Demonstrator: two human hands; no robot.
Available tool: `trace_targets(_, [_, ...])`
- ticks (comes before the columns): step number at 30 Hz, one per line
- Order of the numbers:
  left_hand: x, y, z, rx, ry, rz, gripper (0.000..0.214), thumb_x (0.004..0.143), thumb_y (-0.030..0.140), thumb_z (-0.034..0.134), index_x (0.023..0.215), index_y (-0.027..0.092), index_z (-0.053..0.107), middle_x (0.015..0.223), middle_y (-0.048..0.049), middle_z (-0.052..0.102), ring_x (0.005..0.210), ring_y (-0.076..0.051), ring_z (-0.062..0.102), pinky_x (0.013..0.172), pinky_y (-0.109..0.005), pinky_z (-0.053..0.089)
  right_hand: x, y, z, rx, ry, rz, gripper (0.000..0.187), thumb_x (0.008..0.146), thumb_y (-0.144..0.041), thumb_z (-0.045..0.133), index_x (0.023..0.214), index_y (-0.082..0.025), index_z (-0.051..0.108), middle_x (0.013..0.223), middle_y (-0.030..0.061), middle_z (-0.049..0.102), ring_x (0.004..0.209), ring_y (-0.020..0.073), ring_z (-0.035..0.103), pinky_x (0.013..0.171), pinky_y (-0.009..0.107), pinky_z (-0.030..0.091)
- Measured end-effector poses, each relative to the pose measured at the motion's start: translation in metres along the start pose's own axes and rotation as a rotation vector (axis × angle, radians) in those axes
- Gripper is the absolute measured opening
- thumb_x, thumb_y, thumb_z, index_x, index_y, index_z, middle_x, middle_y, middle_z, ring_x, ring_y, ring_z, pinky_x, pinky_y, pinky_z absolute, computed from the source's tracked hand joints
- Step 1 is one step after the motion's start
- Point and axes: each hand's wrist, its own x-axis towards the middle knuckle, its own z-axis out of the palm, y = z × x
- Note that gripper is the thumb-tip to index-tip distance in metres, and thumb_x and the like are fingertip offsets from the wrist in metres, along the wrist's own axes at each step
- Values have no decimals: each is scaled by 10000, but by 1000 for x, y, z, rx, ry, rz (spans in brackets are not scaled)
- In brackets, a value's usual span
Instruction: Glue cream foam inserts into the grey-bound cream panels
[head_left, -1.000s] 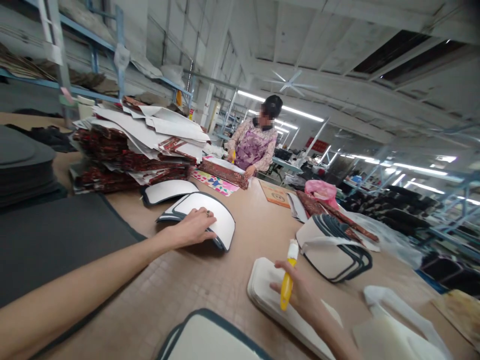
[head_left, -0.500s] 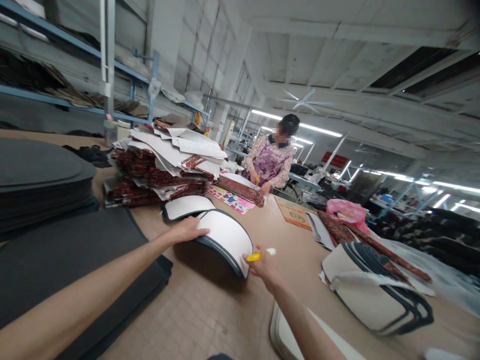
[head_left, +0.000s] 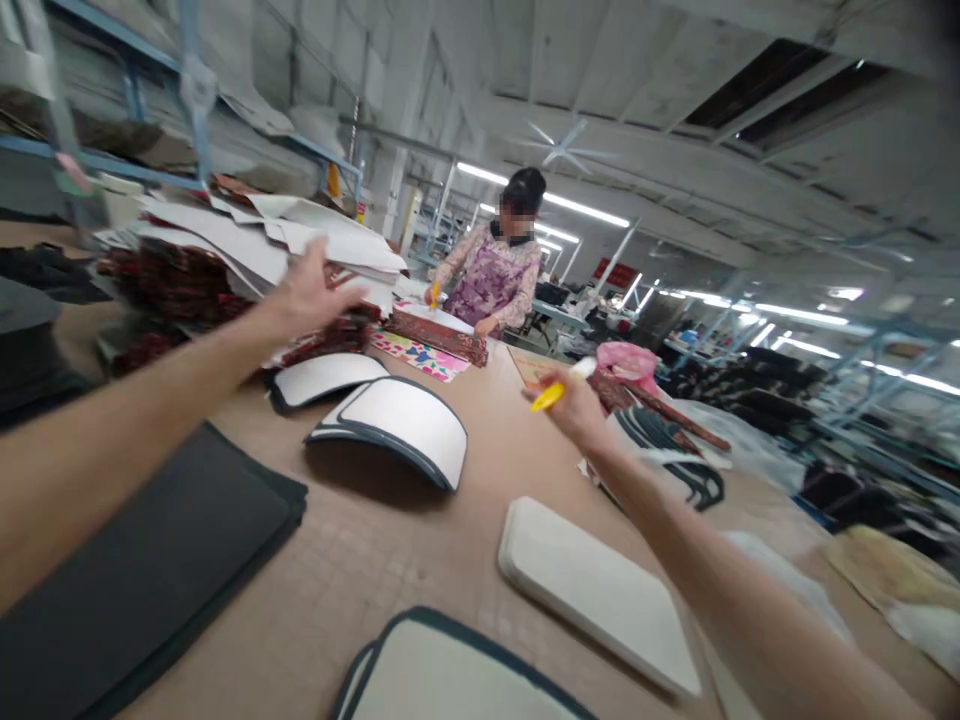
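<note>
My left hand (head_left: 309, 290) is raised above the table with fingers apart, holding nothing, in front of the tall pile of white and red patterned sheets (head_left: 225, 260). My right hand (head_left: 574, 408) is lifted over the table's right side and grips a yellow glue bottle with a white tip (head_left: 559, 387). Between and below the hands a curved white panel with dark edging (head_left: 397, 425) rests arched on the brown table (head_left: 390, 560). A second white panel (head_left: 319, 377) lies just behind it.
A flat white foam pad (head_left: 600, 590) lies at the near right, another dark-edged panel (head_left: 442, 675) at the bottom edge. Dark grey sheets (head_left: 150, 550) cover the left. A stack of curved panels (head_left: 667, 450) stands at right. A person in a purple apron (head_left: 495, 275) works at the far end.
My left hand let go of the curved panel and rose toward the paper pile. My right hand drew back to the right with the bottle. The panel now rests on the table.
</note>
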Motion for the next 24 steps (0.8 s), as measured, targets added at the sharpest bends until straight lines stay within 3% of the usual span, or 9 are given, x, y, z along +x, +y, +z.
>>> trace_targets(2, [17,28,-29,-5,231,20,917,684,736,434,1405,210,219,1374,-5,420,1203,-203,433,1000,-317,351,17,-10,-41,-43,87,-59,359,616,-486,654,831,-214,559,742,1,564,679,168,521,631,306,391])
trace_targets(5, [10,60,-39,-122,270,155,673,746,610,468,1345,357,290,1337,105,449,1163,-147,467,910,-269,439,9,-15,-81,-42,141,-191,325,744,-463,540,938,-203,559,781,8,578,652,152,545,584,276,396])
trace_targets(7, [-16,71,-19,-253,111,256,576,753,553,485,1277,326,412,1280,78,514,1111,-167,509,888,-291,458,-18,-10,-95,-35,104,-173,384,808,-464,463,1077,-198,529,768,3,581,579,138,559,552,267,406])
trace_targets(11, [-81,74,52,-294,-469,441,402,768,409,477,1083,197,611,1068,-15,649,998,-209,577,914,-339,425,-82,24,-111,-108,13,13,537,847,-530,402,1269,-201,446,639,-26,561,462,120,526,523,265,406])
trace_targets(14, [-118,71,96,-262,-730,510,319,728,325,547,995,199,668,960,-19,682,886,-205,614,809,-291,461,-112,56,-122,62,38,180,553,806,-602,435,1159,-193,554,595,-33,545,474,110,493,491,243,387])
trace_targets(16, [-133,71,111,-232,-881,534,319,746,274,543,1034,203,662,966,-28,674,892,-206,609,797,-275,452,-123,73,-127,180,69,259,532,759,-614,501,1017,-163,613,565,-35,531,475,100,465,474,231,377])
trace_targets(20, [-141,76,117,-188,-1000,534,350,767,260,517,1088,193,640,995,-45,664,918,-217,602,806,-275,446,-143,86,-141,274,128,338,462,697,-566,609,827,-123,645,527,-25,514,466,94,437,439,224,347])
trace_targets(22, [-142,76,112,-195,-994,515,360,766,340,521,1073,200,646,1001,-31,670,935,-218,601,828,-278,453,-159,84,-163,270,194,353,423,706,-547,616,788,-134,654,522,-29,498,475,89,426,431,216,323])
trace_targets(24, [-142,67,107,-189,-893,434,399,738,467,535,1033,234,667,996,14,682,946,-204,604,862,-273,456,-182,84,-195,226,344,369,383,695,-514,649,824,-154,657,525,-37,493,488,91,431,429,208,307])
